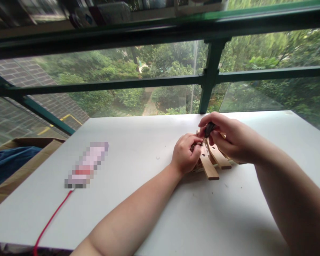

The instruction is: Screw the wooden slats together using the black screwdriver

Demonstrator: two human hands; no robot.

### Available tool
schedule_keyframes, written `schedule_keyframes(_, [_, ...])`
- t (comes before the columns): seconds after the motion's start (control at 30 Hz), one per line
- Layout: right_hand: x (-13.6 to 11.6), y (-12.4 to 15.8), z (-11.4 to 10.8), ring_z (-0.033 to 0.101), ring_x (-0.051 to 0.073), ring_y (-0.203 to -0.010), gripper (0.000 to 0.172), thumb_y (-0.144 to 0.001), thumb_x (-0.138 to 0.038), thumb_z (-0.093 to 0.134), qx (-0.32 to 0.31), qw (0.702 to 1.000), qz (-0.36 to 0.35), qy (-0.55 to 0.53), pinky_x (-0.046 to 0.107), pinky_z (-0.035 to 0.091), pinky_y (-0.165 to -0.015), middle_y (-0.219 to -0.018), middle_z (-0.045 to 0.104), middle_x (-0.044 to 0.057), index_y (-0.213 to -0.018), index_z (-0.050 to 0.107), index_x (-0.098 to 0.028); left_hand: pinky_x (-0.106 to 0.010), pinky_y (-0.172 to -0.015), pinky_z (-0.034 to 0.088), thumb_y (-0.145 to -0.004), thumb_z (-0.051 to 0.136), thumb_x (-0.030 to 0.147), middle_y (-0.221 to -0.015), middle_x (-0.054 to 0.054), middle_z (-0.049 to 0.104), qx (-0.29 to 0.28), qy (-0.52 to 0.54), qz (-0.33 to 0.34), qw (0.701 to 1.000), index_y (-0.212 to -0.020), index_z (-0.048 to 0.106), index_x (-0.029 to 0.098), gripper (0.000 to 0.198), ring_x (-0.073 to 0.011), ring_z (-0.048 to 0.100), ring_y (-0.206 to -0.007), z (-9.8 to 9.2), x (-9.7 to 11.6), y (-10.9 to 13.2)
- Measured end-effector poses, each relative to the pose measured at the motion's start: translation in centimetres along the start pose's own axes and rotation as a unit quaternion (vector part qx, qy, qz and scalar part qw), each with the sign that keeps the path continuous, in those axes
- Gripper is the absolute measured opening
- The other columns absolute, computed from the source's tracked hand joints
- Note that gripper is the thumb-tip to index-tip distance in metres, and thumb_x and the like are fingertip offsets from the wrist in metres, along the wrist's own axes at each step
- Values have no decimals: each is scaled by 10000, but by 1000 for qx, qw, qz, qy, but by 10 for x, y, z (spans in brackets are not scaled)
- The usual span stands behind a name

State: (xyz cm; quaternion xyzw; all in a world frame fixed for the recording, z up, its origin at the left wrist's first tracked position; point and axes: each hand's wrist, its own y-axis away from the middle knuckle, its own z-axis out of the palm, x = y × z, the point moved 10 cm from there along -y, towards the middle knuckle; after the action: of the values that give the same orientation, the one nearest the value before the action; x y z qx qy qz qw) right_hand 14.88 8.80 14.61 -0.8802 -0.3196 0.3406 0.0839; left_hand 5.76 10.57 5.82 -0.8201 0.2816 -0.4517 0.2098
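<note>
A small wooden assembly (209, 166) lies on the far right part of the white table (138, 149), with two pale slats (220, 159) pointing toward the person. Dark round spots on the slats, apparently screw heads (203, 155), suggest that some fixings are already in place. The thin shaft of a dark-handled screwdriver (209, 130) points down at the assembly's upper part, so that fixing seems to be the one in hand; whether it is being tightened or loosened, and how many others are left, cannot be told because fingers hide much of the wood. The right hand (226, 135) pinches the screwdriver's handle between curled fingers and thumb. The left hand (186, 152) is curled narrowly around the assembly's left side, apparently steadying it. Well apart to the left lies a blurred-out flat object (88, 165), with a red cable (52, 218) running from its near end off the table's near edge. Beyond the table's left edge, blue cloth (13, 161) sits in a cardboard box (49, 151); green window frames (209, 71) stand behind the far edge.
</note>
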Motion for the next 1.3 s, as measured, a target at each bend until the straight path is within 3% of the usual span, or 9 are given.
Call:
schedule_keyframes(0.43, [2,-1,-4,630,172,-816,356,-827,-108,508,8,1000,-2,17,288,477,-707,-983,684,43,-1161,523,-232,-338,-922,479,-856,505,143,-1061,-54,650,-5,-10,6,1000,-945,630,199,163,-188,597,-1009,1,0,0])
schedule_keyframes(1.03, [1,-1,-10,636,177,-734,276,-800,-184,600,51,998,11,19,264,458,-634,-867,694,36,-1069,583,-239,-335,-950,475,-852,497,127,-1050,-48,653,-3,2,6,1000,-945,623,197,172,-180,599,-1024,0,1,0])
schedule_keyframes(1.3, [2,-1,-5,627,173,-724,268,-852,-220,542,28,998,20,53,274,453,-634,-911,691,48,-1120,535,-228,-346,-943,477,-848,496,125,-1053,-49,653,-6,2,4,1000,-945,621,204,177,-189,600,-1019,1,0,0])
